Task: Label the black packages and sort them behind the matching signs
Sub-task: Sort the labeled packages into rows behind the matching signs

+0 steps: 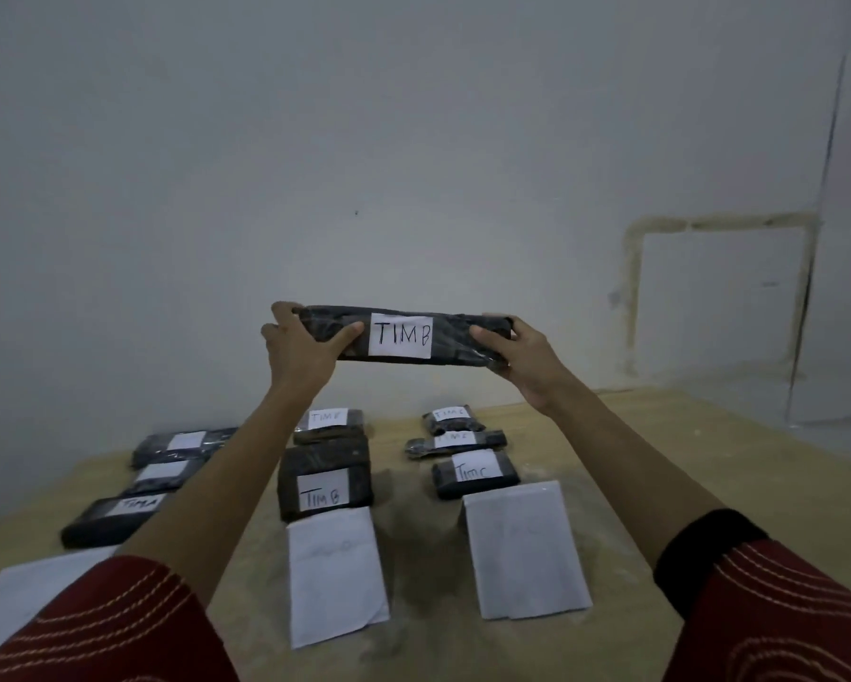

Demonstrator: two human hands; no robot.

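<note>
Though dim, tan wooden surface (659,465), black packages (315,460), grey wall (364,140).

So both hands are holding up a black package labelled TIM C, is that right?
Not quite. The label on the black package reads TIM B, not TIM C, as the head view shows. The left hand and right hand do hold it up.

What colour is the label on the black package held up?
The rectangular paper label is white with black handwriting; head view.

A red sleeve (118,627) covers part of the left sign (29,598); faint writing on the middle sign (334,578) is illegible.
</note>
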